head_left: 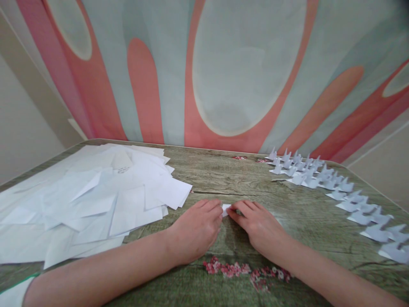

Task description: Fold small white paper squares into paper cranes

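Note:
Between my two hands is a small folded piece of white paper (225, 209), held low over the table. My left hand (200, 228) has its fingers curled round the paper's left side, which they mostly hide. My right hand (255, 221) pinches the right end between thumb and fingertips. Only a short white part shows in the gap, so the shape of the fold cannot be made out.
A wide heap of loose white paper sheets (128, 209) spreads over the left side. Rows of folded white paper cranes (308, 178) stand along the right. The wood-patterned table (204, 170) bears printed pink blossoms (230, 268) and meets a patterned backdrop (172, 85).

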### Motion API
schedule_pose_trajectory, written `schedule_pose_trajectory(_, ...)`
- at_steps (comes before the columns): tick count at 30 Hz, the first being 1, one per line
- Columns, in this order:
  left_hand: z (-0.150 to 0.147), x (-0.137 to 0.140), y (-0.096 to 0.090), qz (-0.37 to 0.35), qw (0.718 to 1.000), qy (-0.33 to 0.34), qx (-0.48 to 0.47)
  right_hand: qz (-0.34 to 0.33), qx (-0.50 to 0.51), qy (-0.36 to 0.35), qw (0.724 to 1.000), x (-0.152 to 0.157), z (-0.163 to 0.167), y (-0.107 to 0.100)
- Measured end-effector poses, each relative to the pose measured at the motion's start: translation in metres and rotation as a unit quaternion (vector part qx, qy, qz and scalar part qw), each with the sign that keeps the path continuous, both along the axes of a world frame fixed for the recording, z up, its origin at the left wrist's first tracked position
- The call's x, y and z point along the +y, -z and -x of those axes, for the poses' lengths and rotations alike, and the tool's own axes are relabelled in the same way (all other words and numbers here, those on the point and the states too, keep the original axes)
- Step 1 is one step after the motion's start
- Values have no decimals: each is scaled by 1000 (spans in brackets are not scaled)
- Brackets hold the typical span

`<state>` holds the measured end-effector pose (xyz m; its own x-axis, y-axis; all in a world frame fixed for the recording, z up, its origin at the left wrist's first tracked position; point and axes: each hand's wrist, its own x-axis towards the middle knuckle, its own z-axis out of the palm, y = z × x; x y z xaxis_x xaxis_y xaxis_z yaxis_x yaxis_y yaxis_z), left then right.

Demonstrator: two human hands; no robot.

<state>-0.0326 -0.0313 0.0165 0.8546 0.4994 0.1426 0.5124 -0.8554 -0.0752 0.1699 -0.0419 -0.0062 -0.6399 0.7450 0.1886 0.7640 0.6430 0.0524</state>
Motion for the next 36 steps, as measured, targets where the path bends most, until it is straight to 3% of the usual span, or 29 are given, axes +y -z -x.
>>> schedule_pose_trajectory(9,5,9,-6,68,995,17,-69,-19,4,-3,1000,1,-1,0)
schedule_pose_trajectory(15,6,19,1,116,982,-38,-145,-21,-19,5,1000,1,1,1)
schedule_pose_trajectory(30,-2,5,4,-10,1000,-2,1,0,16,18,1000,5,-4,-2)
schedule_pose_trajectory(36,-1,1,3,-31,1000,-1,7,12,56,24,998,6,-6,3)
